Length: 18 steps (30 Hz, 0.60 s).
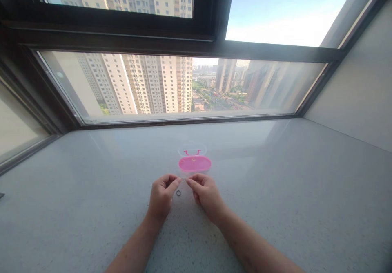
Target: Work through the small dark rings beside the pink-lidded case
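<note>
My left hand (163,189) and my right hand (204,189) meet over the pale speckled sill, their fingertips almost touching. Thumb and index finger are pinched on each side. Between them shows a tiny pale or clear piece (184,179), too small to name, which both pinches seem to hold. Just below, a small dark ring (178,193) lies on the surface between my hands. Right beyond my fingers stands a pink oval box (200,164) with a small ring-like thing (193,159) inside. Its clear lid (200,146) with a pink handle (192,154) is tipped back behind it.
The speckled sill (260,191) runs to a dark window frame (190,123) at the back. A pale wall (361,85) rises on the right. At the left edge a small dark object (1,195) is partly cut off. Tall buildings show through the glass.
</note>
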Motion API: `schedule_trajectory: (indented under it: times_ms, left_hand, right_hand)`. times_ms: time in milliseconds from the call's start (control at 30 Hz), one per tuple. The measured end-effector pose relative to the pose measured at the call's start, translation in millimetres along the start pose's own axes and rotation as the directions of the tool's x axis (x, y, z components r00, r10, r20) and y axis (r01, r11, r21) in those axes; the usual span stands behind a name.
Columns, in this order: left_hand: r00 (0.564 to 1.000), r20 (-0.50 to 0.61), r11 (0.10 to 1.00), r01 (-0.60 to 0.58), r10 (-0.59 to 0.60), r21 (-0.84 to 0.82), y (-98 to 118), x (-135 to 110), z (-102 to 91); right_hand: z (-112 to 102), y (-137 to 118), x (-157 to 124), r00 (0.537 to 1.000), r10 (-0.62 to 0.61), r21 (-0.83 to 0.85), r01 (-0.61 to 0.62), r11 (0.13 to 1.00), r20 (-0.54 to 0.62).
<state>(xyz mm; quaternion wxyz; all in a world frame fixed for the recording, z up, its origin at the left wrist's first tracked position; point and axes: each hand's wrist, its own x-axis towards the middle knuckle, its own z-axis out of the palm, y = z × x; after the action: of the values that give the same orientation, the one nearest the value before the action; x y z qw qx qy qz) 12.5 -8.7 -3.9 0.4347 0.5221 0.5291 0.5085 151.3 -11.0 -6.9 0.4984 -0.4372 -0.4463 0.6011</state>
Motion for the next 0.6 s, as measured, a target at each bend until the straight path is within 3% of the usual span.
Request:
schedule_trajectory:
  times_ms: [600]
  left_hand:
    - [1.000,0.012,1.000,-0.018,0.018,-0.002,-3.0,1.9,-1.0]
  right_hand:
    - [-0.7,2.1,3.2,0.999,0.042,0.082,-0.041,0.996,-0.011]
